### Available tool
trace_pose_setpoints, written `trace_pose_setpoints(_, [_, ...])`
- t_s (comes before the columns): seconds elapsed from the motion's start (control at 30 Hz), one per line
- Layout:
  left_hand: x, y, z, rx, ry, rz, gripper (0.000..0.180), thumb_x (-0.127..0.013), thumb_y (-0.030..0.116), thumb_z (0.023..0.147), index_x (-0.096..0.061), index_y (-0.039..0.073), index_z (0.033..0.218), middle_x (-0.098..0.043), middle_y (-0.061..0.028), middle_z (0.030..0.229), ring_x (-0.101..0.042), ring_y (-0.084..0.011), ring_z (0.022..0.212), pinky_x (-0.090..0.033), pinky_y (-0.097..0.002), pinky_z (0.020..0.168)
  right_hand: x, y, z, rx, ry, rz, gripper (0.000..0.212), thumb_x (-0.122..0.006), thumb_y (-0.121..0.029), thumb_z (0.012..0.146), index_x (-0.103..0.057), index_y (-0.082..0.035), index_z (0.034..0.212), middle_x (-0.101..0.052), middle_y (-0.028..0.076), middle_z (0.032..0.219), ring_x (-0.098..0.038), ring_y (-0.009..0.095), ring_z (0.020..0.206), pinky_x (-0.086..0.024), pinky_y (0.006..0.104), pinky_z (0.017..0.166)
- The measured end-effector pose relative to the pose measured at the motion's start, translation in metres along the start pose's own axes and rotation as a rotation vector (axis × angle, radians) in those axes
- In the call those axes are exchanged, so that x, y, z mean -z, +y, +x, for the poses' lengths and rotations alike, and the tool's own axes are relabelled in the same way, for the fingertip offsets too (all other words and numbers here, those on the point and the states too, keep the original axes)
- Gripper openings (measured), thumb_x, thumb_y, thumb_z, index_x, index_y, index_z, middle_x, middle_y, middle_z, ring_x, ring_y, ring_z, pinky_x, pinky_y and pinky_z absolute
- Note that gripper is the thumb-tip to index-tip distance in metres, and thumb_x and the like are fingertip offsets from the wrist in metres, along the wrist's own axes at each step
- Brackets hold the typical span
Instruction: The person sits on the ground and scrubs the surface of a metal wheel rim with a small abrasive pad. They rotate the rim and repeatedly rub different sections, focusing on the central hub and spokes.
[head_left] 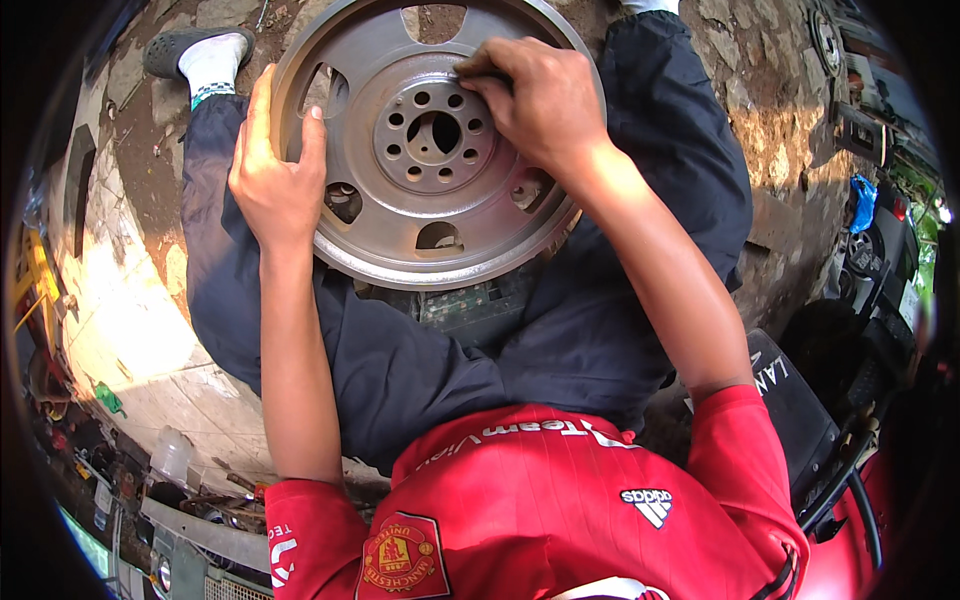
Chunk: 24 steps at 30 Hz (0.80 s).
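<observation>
Left hand (pixel 275 180) wrapped around the rim of the grey metal wheel disc (pixel 400 215), fingers curled through a slot; right hand (pixel 530 100) pinched nearly shut on the disc's face just above the bolt-hole hub (pixel 435 135), anything between the fingertips too small to tell. Disc propped between the knees over dark trousers (pixel 560 340), its lower edge clear of the lap. Beyond, cracked stone paving (pixel 150 320), sunlit on the left, cluttered with bottles and scrap at the near-left edge.

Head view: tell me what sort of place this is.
Probably an outdoor or open-sided repair yard. The person sits on rough stone ground, the left hand gripping the rim of a grey metal wheel disc, the right hand rubbing its face. Tool clutter lies at lower left.
</observation>
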<state>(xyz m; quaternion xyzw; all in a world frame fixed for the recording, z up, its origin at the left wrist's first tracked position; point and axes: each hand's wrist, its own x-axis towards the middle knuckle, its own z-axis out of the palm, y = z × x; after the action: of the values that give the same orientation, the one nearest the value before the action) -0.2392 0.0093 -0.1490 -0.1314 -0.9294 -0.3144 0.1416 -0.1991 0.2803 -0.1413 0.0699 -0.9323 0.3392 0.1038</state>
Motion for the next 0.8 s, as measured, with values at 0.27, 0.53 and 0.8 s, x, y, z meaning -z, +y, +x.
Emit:
trace_pose_setpoints(0.27, [-0.001, -0.002, 0.001, -0.031, 0.008, -0.023, 0.057, -0.079, 0.013, 0.093, -0.065, 0.010, 0.148, -0.077, -0.0180, 0.120, -0.076, -0.0363, 0.107, -0.061, -0.0446, 0.094, 0.013, 0.006, -0.015, -0.077, -0.058, 0.069, 0.011, -0.081, -0.012, 0.086, -0.079, -0.006, 0.095, -0.076, 0.017, 0.085, -0.074, 0.037, 0.087, -0.059, 0.0480, 0.080])
trace_pose_setpoints(0.53, [0.000, 0.001, 0.001, 0.013, -0.005, -0.008, 0.057, -0.078, 0.013, 0.093, -0.065, 0.009, 0.148, -0.077, -0.0175, 0.122, -0.076, -0.0362, 0.108, -0.061, -0.0440, 0.095, 0.004, -0.004, 0.011, -0.024, -0.028, 0.057, 0.011, -0.080, -0.013, 0.087, -0.080, -0.006, 0.095, -0.076, 0.019, 0.085, -0.075, 0.038, 0.084, -0.060, 0.0477, 0.080])
trace_pose_setpoints(0.8, [0.001, -0.001, -0.001, 0.025, -0.005, -0.014, 0.056, -0.079, 0.015, 0.093, -0.066, 0.011, 0.148, -0.077, -0.0167, 0.119, -0.076, -0.0361, 0.108, -0.061, -0.0450, 0.094, 0.008, 0.005, 0.003, 0.012, -0.073, -0.015, 0.013, -0.083, -0.014, 0.088, -0.081, -0.008, 0.099, -0.077, 0.013, 0.087, -0.075, 0.033, 0.084, -0.060, 0.0430, 0.076])
